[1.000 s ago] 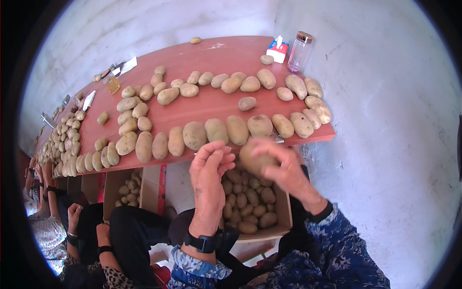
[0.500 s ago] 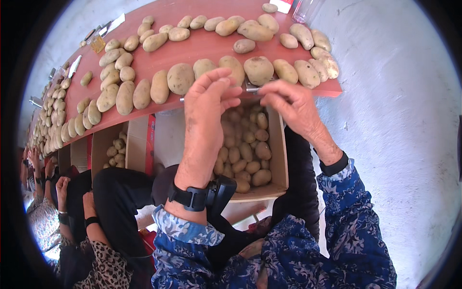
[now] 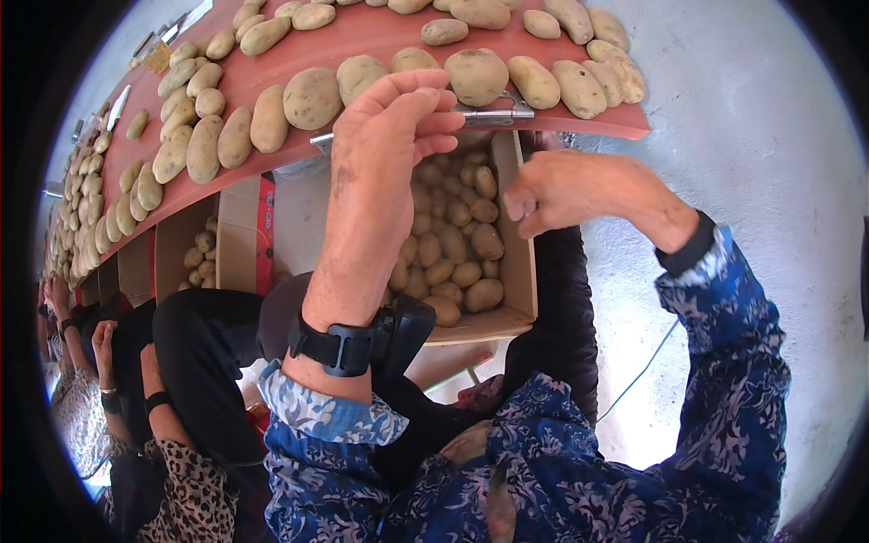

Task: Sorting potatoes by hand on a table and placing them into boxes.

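Note:
My left hand (image 3: 385, 136) is raised at the table's near edge, in front of the row of potatoes. Its fingers are slightly bent and apart, with nothing visible in them. To the right of the cardboard box, my right hand (image 3: 584, 192) hangs with its fingers curled in; whatever they may hold is hidden. Below both hands stands the open cardboard box (image 3: 519, 312), part full of small potatoes (image 3: 453, 244). Larger potatoes (image 3: 477, 77) line the near edge of the red table (image 3: 371, 36). A metal bar (image 3: 498, 116) shows along that edge between my hands.
A second cardboard box (image 3: 237, 231) with potatoes stands under the table at the left. Further left, other people's hands (image 3: 104, 353) rest near their laps. More potatoes (image 3: 86, 208) cover the table's left end. A pale wall or floor surface (image 3: 733, 145) lies to the right.
My right hand has moved away from the table edge to the right and curled its fingers. The left hand stays raised, fingers apart. The view has shifted, so the table appears higher.

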Motion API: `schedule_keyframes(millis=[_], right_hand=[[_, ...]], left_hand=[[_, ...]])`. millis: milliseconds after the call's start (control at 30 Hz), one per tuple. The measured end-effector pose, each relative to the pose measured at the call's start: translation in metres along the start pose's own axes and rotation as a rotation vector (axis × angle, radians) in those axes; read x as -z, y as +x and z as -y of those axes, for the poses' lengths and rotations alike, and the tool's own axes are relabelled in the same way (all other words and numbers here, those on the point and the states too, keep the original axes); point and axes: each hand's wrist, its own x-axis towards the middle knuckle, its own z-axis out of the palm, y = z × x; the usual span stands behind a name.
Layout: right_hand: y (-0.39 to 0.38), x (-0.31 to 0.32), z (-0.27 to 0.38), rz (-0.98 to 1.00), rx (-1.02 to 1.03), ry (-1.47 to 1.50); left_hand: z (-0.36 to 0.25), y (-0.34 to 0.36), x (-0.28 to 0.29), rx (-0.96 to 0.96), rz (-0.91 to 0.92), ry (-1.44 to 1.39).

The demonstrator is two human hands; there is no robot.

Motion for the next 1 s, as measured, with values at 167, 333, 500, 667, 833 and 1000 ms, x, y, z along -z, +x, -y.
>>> schedule_keyframes(millis=[167, 333, 500, 667, 833, 1000], right_hand=[[0.066, -0.015, 0.012, 0.075, 0.117, -0.042], [0.101, -0.095, 0.003, -0.043, 0.039, 0.084], [0.129, -0.165, -0.036, -0.056, -0.236, 0.070], [0.176, -0.226, -0.058, -0.291, -0.369, 0.062], [0.210, -0.262, -0.052, -0.344, -0.483, 0.191], [0.228, -0.274, -0.050, -0.394, -0.596, 0.153]], left_hand=[[-0.004, 0.000, 0.006, -0.043, 0.012, 0.003], [-0.008, -0.003, 0.011, -0.004, 0.002, 0.052], [-0.012, -0.008, 0.011, 0.019, 0.017, 0.066], [-0.016, -0.011, 0.018, 0.012, 0.027, 0.045], [-0.022, -0.013, 0.021, 0.053, -0.053, 0.013], [-0.028, -0.015, 0.021, 0.050, -0.016, -0.001]])
